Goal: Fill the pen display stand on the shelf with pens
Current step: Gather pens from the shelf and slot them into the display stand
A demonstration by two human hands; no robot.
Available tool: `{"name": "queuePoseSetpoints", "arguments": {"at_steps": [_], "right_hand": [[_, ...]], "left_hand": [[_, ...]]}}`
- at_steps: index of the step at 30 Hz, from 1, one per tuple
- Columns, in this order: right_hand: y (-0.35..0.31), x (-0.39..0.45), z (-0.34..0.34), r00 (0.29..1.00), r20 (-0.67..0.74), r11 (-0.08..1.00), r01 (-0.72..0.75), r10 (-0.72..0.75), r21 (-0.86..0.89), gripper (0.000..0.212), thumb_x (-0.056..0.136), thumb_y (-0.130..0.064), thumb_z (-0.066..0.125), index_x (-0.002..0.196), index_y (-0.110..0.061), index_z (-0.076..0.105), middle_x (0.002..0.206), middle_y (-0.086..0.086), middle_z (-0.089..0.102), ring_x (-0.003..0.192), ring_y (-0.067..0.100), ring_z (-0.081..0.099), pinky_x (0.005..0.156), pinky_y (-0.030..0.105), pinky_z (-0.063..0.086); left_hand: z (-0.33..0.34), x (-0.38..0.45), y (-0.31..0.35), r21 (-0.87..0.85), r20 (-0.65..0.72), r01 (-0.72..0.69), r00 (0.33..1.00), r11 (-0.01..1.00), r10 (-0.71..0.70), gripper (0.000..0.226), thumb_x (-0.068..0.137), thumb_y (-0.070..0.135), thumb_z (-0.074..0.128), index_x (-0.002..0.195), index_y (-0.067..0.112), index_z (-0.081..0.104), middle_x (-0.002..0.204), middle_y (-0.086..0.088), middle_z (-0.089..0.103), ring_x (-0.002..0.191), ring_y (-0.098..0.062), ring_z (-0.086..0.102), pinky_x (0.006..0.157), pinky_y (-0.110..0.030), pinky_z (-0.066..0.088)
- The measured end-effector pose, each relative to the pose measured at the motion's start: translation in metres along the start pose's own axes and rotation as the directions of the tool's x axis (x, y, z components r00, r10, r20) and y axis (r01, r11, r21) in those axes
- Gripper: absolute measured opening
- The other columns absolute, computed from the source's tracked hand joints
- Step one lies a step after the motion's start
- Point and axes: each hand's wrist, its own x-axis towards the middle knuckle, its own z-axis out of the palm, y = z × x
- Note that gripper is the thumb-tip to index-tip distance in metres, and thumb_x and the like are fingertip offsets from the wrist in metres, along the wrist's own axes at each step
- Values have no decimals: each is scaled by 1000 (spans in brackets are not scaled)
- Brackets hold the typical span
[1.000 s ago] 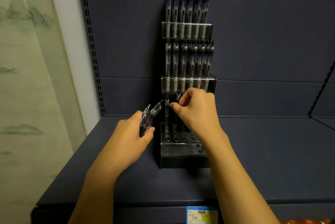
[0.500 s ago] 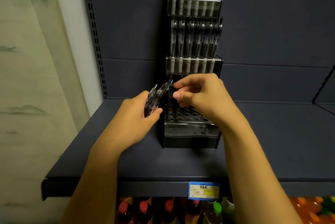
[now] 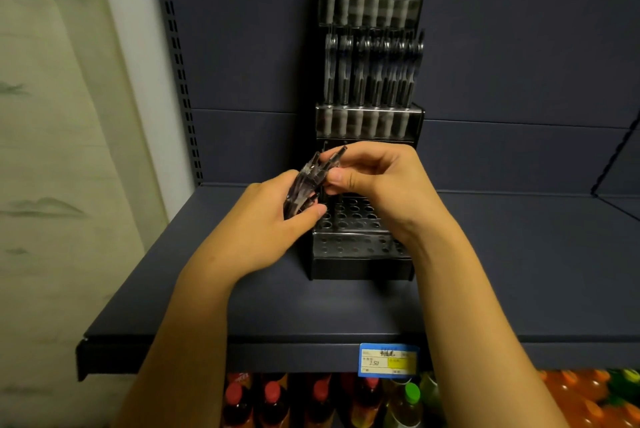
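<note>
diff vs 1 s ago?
Right hand left the stand, crossed to the left hand and now pinches a pen from its bundle. Left hand still grips the bundle. Upper tiers stay full; lower holes mostly empty.

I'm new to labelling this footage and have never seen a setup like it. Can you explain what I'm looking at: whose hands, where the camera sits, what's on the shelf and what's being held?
There is no machine here: a person works with bare hands, and the one picture comes from a camera worn on their head, looking forward and down. The left hand grips a bundle of clear-barrelled pens. The right hand pinches one pen at the top of that bundle, apparently picking it out. On the dark blue metal shelf stands a tall black tiered pen display stand. Its two upper tiers hold upright pens; the bottom tier's round holes look mostly empty, though the hands hide part of it. A blue and yellow price label sits on the shelf edge, with bottled drinks below.
</note>
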Motion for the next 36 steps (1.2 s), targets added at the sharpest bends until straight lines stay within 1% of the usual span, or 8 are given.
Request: {"name": "queuePoseSetpoints", "arguments": {"at_steps": [6,11,15,18,20,27,32,36], "right_hand": [[2,1,-5,1000,1,997,17,-17,69,20,83,11,71,94,-6,76,90,16,76,82,29,74,77,33,59],[4,1,-10,998,-13,992,67,-65,109,21,86,14,65,93,-4,73,88,12,75,84,28,72,77,34,58],[-2,2,-21,987,-126,946,130,-96,297,16,93,10,56,96,-1,67,89,12,72,88,24,70,78,33,59],[-12,2,-34,975,-209,901,154,-73,405,10,95,3,58,95,-4,66,93,13,75,95,27,73,84,37,58],[-17,2,-41,965,-252,897,170,-68,408,6,94,0,61,94,-4,65,92,15,76,96,29,74,84,39,58],[-13,7,-45,909,-408,987,138,-90,88,9,89,-1,72,94,-5,66,88,16,75,86,28,75,79,37,61],[-9,13,-44,901,-414,982,62,-132,-178,12,86,-8,79,94,-10,70,87,9,75,86,23,76,77,37,63],[-9,17,-40,914,-381,947,9,-138,-322,14,85,-14,81,95,-10,71,82,6,74,78,18,75,74,34,64]], "left_hand": [[0,3,3,14,-6,-21,1000,1000,21,19,92,41,67,103,26,62,81,4,63,76,-11,57,64,-18,43],[-1,3,7,34,3,-37,999,999,37,16,93,40,67,98,26,61,75,3,59,68,-10,54,61,-18,42],[-5,2,4,88,-15,-30,999,996,32,26,94,36,66,77,25,49,63,6,45,56,-2,46,58,-12,39],[-9,0,2,123,-33,5,999,992,-1,33,95,39,64,74,22,45,62,7,44,54,0,44,57,-10,38],[-10,1,2,144,-35,14,999,989,-9,35,96,42,62,74,21,45,63,5,46,54,0,44,57,-11,38],[-7,6,5,200,-50,-6,999,980,16,32,97,44,60,77,22,46,66,2,51,58,3,50,58,-11,40],[-3,9,-1,246,-28,-1,1000,969,8,28,96,47,59,80,27,46,69,3,53,57,-8,49,57,-12,39],[-1,9,-2,236,-15,-29,999,971,34,27,96,44,61,79,31,45,67,5,52,63,5,52,58,-10,39]]}}
